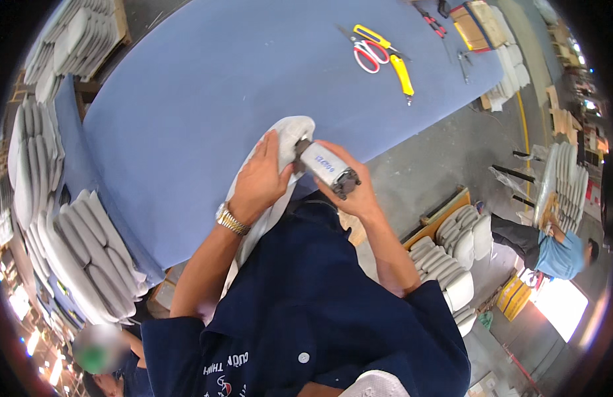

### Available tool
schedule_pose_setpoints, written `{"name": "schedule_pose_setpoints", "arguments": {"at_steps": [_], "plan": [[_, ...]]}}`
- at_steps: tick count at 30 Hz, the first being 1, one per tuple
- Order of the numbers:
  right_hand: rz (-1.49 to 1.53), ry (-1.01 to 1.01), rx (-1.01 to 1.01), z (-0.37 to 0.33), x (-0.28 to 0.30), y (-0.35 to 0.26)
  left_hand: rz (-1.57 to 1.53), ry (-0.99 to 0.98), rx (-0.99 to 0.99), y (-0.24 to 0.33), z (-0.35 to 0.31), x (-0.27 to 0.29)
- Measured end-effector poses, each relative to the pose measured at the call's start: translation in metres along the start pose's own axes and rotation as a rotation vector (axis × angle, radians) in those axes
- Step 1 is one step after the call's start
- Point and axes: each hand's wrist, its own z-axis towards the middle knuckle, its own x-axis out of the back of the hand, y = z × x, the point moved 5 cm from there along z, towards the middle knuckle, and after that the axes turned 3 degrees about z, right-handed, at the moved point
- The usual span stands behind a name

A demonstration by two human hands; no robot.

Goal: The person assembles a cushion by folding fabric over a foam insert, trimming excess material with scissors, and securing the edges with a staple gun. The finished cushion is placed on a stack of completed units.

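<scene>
A pale grey padded cushion [286,130] stands tilted at the table's near edge, running back toward my body. My left hand [260,173] lies along it with fingers stretched and thumb apart, holding it steady. A silver staple gun [325,163] with dark end parts is in my right hand [353,182], its fingers wrapped round the tool. The gun's dark nose meets the cushion's inner side, close to my left thumb. Its exact contact point is hidden.
On the blue-covered table [187,99] lie red-and-white scissors [369,56], yellow-handled tools [402,74] and red-handled pliers [432,23]. Cushion stacks [88,255] stand at left, others [452,245] at right. One person [561,255] is at far right, another [121,360] at lower left.
</scene>
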Motion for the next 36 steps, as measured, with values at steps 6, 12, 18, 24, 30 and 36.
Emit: {"name": "schedule_pose_setpoints", "arguments": {"at_steps": [6, 12, 18, 24, 30, 36], "plan": [[0.057, 0.050, 0.023, 0.009, 0.028, 0.019, 0.080, 0.039, 0.131, -0.008, -0.009, 0.015], [-0.745, 0.218, -0.049, 0.092, 0.064, 0.070, 0.150, 0.079, 0.212, 0.008, -0.047, 0.053], [-0.268, -0.019, 0.082, 0.122, 0.051, 0.036, 0.187, 0.210, 0.339, -0.018, -0.102, 0.037], [-0.245, -0.139, 0.146, 0.096, 0.015, -0.041, 0.209, 0.442, 0.381, -0.035, -0.116, 0.096], [-0.234, -0.235, 0.146, 0.094, 0.033, -0.022, 0.480, 1.047, 0.275, -0.018, -0.102, 0.099], [-0.429, -0.609, 0.051, 0.090, -0.006, -0.020, -0.204, 0.759, 0.391, -0.003, -0.075, -0.060]]}}
